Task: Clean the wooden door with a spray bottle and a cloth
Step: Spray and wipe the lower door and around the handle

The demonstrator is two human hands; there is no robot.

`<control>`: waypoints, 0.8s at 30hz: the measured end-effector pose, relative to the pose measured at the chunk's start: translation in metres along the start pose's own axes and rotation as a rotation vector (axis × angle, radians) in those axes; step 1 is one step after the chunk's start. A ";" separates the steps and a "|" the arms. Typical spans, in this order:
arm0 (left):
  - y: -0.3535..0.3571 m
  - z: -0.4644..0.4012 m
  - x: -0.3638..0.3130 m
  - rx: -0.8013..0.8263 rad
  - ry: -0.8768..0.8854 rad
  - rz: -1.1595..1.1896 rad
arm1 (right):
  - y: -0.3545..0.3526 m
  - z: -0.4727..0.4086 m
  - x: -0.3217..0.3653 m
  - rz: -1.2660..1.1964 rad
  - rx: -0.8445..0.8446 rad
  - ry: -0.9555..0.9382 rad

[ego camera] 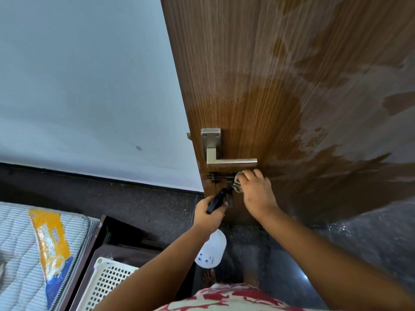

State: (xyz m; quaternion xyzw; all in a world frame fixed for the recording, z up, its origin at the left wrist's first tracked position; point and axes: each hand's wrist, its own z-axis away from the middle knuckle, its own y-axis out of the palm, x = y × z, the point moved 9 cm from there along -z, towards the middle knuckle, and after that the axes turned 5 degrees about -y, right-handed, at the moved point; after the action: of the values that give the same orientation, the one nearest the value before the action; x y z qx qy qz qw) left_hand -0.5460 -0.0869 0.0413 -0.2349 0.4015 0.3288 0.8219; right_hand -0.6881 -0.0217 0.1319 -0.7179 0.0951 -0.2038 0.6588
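Note:
The wooden door (280,86) fills the upper right, streaked with wet patches. A metal lever handle (224,161) sits near its left edge, with a dark sliding bolt (219,177) just below. My right hand (256,191) grips a bunched grey cloth (237,182) and presses it against the door beside the bolt. My left hand (210,212) grips the black trigger head of a white spray bottle (211,250), whose nozzle points at the door under the bolt. The bottle's body hangs below my wrist.
A pale blue wall (89,86) stands left of the door's edge. A mattress with an orange label (33,243) lies at the lower left. A white perforated basket (107,283) sits by dark furniture. The floor (359,243) is dark stone.

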 end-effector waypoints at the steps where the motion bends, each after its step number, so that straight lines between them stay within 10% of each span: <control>1: 0.001 0.002 -0.003 0.007 0.012 -0.016 | -0.002 0.001 0.000 0.024 -0.004 0.000; 11: 0.000 0.005 -0.006 0.013 0.076 -0.065 | 0.001 -0.005 0.000 0.084 0.080 -0.088; 19: -0.005 0.004 -0.004 -0.034 0.047 -0.082 | -0.003 0.001 -0.053 -0.100 0.073 0.199; 24: -0.010 0.006 0.000 -0.057 0.127 -0.215 | -0.032 0.012 -0.026 -0.274 -0.270 0.147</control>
State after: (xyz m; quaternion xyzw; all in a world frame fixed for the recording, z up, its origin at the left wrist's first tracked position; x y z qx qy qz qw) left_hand -0.5353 -0.0895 0.0460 -0.3201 0.4157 0.2345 0.8184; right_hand -0.7105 0.0033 0.1587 -0.7892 0.0708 -0.3290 0.5138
